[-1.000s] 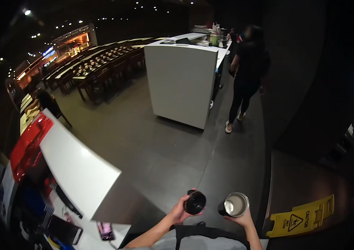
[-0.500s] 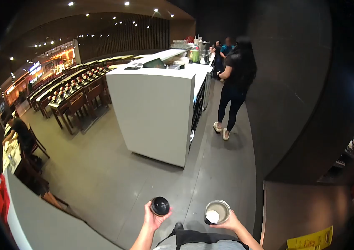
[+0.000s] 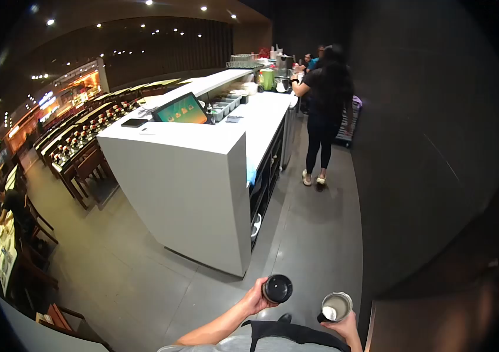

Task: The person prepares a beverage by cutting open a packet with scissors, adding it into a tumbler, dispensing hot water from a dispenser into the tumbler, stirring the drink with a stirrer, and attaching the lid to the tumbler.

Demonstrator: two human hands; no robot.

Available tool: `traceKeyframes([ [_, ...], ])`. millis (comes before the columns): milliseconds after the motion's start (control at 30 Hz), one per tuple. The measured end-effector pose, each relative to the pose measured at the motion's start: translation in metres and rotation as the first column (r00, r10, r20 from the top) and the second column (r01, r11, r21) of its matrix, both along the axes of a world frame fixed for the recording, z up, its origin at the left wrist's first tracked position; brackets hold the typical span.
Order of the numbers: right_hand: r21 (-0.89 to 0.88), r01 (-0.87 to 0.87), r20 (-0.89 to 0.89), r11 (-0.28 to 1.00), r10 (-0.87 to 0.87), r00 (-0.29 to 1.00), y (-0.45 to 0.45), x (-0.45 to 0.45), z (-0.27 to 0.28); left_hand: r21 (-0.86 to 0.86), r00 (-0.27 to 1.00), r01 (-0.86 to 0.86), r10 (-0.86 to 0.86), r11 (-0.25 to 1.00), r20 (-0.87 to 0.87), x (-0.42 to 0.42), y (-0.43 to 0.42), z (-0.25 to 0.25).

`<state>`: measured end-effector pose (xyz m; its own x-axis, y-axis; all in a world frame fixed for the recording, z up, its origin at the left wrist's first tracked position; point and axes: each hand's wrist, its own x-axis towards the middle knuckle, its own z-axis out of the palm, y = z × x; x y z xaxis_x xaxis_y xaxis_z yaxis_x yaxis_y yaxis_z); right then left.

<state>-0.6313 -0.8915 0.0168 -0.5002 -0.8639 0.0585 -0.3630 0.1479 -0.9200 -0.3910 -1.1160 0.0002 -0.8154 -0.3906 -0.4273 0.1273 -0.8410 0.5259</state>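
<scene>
In my left hand (image 3: pixel 255 300) is a round black cup or lid (image 3: pixel 277 288), its dark glossy top facing up; I cannot tell which it is. My right hand (image 3: pixel 348 326) is wrapped round a metal tumbler (image 3: pixel 344 300) with a pale inside. Something white (image 3: pixel 330 313) sits at the bottom of the tumbler. Both hands are low in the view, in front of my body and apart from each other.
A white counter (image 3: pixel 185 188) stands ahead, with a tablet screen (image 3: pixel 182 110), trays (image 3: pixel 226 108) and a green jug (image 3: pixel 268 79) on it. On the walkway stands a person in black (image 3: pixel 325 111). Dining tables (image 3: pixel 82 138) fill the left side; a dark wall (image 3: pixel 413 146) runs along the right.
The counter has come closer and its top shows more. Both hands have moved right in the view, each still holding its thing. The person ahead is farther along the walkway.
</scene>
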Motion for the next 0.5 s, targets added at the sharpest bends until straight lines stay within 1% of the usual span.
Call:
traceKeyframes([
  [67, -0.031, -0.051, 0.001, 0.998, 0.051, 0.999, -0.059, -0.047, 0.009, 0.007, 0.999, -0.043, 0.043, 0.999, 0.022, -0.036, -0.033, 0.008],
  [133, -0.013, -0.158, -0.027, 0.987, 0.157, 0.987, -0.125, -0.096, 0.027, 0.007, 0.992, -0.114, 0.114, 0.993, 0.058, -0.070, -0.066, 0.017],
  [167, 0.004, -0.212, -0.034, 0.977, 0.212, 0.977, -0.157, -0.117, 0.036, -0.006, 0.987, -0.150, 0.151, 0.989, 0.047, -0.084, -0.085, 0.018],
  [233, 0.046, -0.278, -0.148, 0.959, 0.282, 0.948, -0.225, -0.151, 0.053, -0.029, 0.974, -0.226, 0.227, 0.974, 0.018, -0.108, -0.124, 0.014],
  [267, 0.008, -0.286, -0.090, 0.958, 0.285, 0.954, -0.257, -0.165, 0.056, -0.036, 0.961, -0.277, 0.278, 0.960, 0.004, -0.119, -0.144, 0.016],
  [367, -0.063, -0.365, -0.096, 0.929, 0.358, 0.929, -0.352, -0.205, 0.064, 0.018, 0.920, -0.389, 0.389, 0.921, -0.038, -0.157, -0.208, 0.017],
  [400, -0.067, -0.384, -0.130, 0.921, 0.374, 0.918, -0.381, -0.219, 0.059, 0.005, 0.906, -0.422, 0.422, 0.907, -0.020, -0.173, -0.233, 0.012],
  [467, -0.035, -0.381, -0.056, 0.924, 0.379, 0.924, -0.428, -0.249, 0.043, -0.026, 0.880, -0.474, 0.475, 0.880, 0.027, -0.204, -0.284, 0.001],
  [500, -0.019, -0.376, -0.021, 0.926, 0.376, 0.926, -0.451, -0.263, 0.037, -0.046, 0.890, -0.451, 0.453, 0.891, 0.055, -0.221, -0.315, -0.007],
])
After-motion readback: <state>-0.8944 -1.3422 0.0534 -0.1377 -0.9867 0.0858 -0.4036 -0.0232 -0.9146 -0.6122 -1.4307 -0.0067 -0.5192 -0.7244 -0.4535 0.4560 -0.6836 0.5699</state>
